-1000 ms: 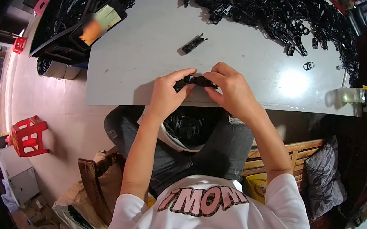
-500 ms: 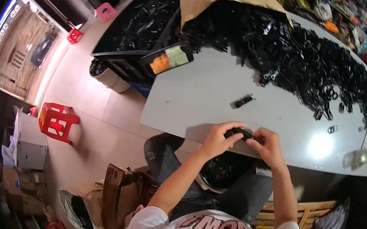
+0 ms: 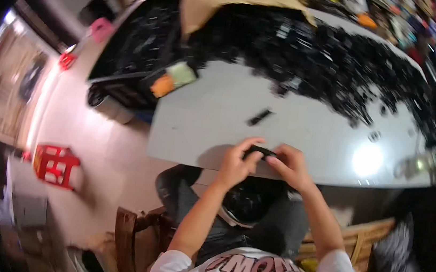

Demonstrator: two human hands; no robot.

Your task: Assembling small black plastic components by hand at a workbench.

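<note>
Both hands meet at the near edge of a grey table (image 3: 202, 129). My left hand (image 3: 236, 165) and my right hand (image 3: 291, 167) pinch a small black plastic part (image 3: 260, 152) between their fingertips, one hand at each end. A second loose black part (image 3: 259, 117) lies on the table a little beyond the hands. A big heap of black parts (image 3: 334, 63) covers the far half of the table. The frame is blurred by motion.
A black bin of parts (image 3: 136, 51) stands left of the table, with an orange and green pad (image 3: 173, 79) at its corner. A red stool (image 3: 56, 166) stands on the floor at left. A bowl of black parts (image 3: 248, 204) rests in my lap. A yellow-capped clear bottle (image 3: 430, 157) lies at the right edge.
The view has swung and shifted, so the table sits further right and nearer. Both hands stay together on the black part at the table's near edge.
</note>
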